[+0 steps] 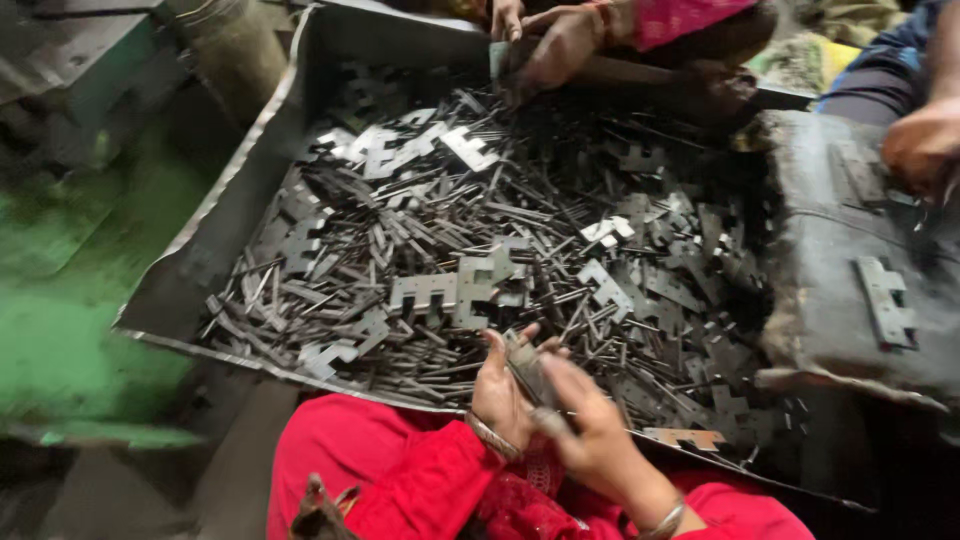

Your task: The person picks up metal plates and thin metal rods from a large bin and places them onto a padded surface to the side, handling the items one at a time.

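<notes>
Here both hands, left hand (503, 392) and right hand (590, 430), pinch metal plate (527, 368) at tray (215, 240) near rim.

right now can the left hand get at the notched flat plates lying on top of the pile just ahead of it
Probably yes. The left hand is at the near edge of the tray, and the notched plates lie uncovered on the pile just beyond its fingertips. But it already holds a small metal piece together with the right hand.

Tray (215, 240): dull grey sheet metal. Hinge plates (440, 290) & pins (560, 215): bare steel, slight sheen. Sleeve (400, 470): red cloth.
</notes>
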